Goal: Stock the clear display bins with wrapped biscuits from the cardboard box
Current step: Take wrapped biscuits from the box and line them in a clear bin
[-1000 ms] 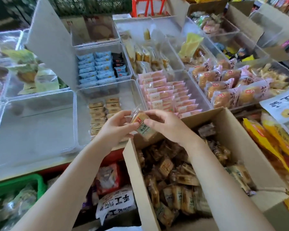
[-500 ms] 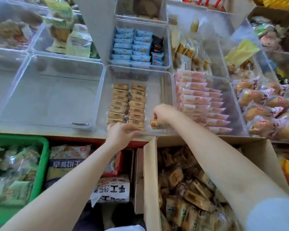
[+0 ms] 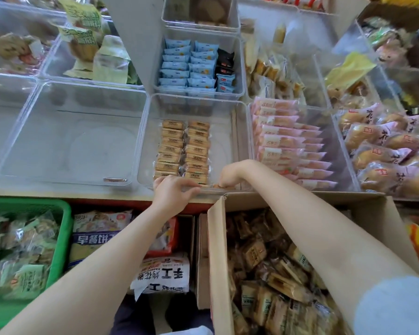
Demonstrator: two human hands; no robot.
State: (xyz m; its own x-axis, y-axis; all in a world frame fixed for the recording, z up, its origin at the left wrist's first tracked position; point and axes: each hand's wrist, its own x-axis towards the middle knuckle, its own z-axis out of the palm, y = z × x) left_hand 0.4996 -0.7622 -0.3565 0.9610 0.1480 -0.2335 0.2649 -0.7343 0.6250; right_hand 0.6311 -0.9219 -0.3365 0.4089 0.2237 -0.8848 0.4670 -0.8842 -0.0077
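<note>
Snack-stall worktop (image 3: 58,189), front edge: right hand (image 3: 228,175) pinches a wrapped biscuit (image 3: 219,186) into the clear bin (image 3: 228,146), left hand (image 3: 172,192) fingers spread steadying rows (image 3: 183,151); careless release could topple them.

The biscuit bin (image 3: 240,131) is the landmark: two biscuit rows (image 3: 183,151) lie in its left half. An empty bin (image 3: 17,131) sits to its left, a packet-filled bin (image 3: 341,151) to its right, another bin (image 3: 240,68) behind, the cardboard box (image 3: 215,250) before it, a basket (image 3: 61,238) front-left
</note>
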